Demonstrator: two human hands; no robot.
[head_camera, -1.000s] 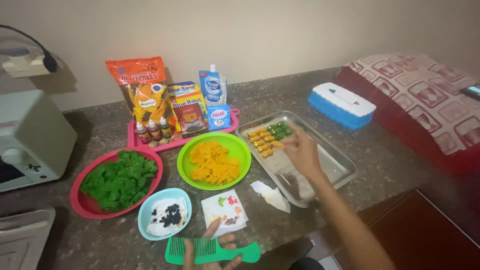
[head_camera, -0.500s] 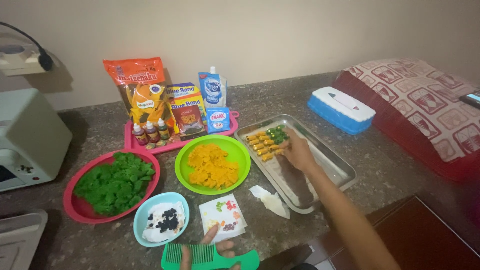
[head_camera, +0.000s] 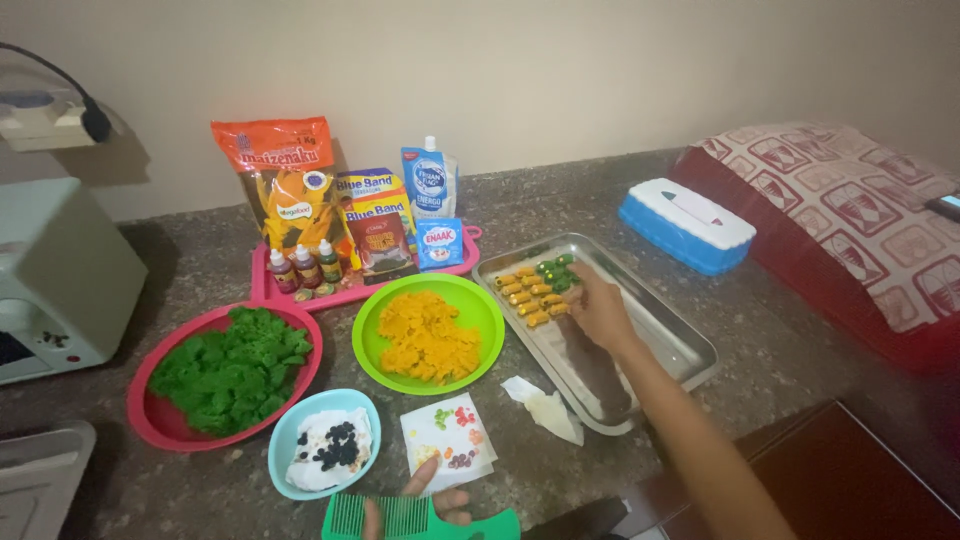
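**Right hand at roll rows in steel tray, left on green comb**

Right hand (head_camera: 600, 308) over steel tray (head_camera: 668, 335), fingertips touching the near end of the small rolls (head_camera: 533, 292); fingers drawn together, grip on any single roll impossible to tell. Rolls in two short rows at tray's far-left end: orange ones plus a few green ones (head_camera: 556, 270) toward the far corner. Tray long axis diagonal, far-left to near-right; rows aligned with tray's short side. Left hand (head_camera: 425, 497) at bottom edge, fingers pressed on green comb (head_camera: 415, 520), comb long axis left-right, teeth pointing away. Just beyond: white card with coloured bits (head_camera: 448, 440), blue bowl (head_camera: 283, 447), green plate (head_camera: 478, 312) of orange dough, red plate (head_camera: 145, 425) of green dough.
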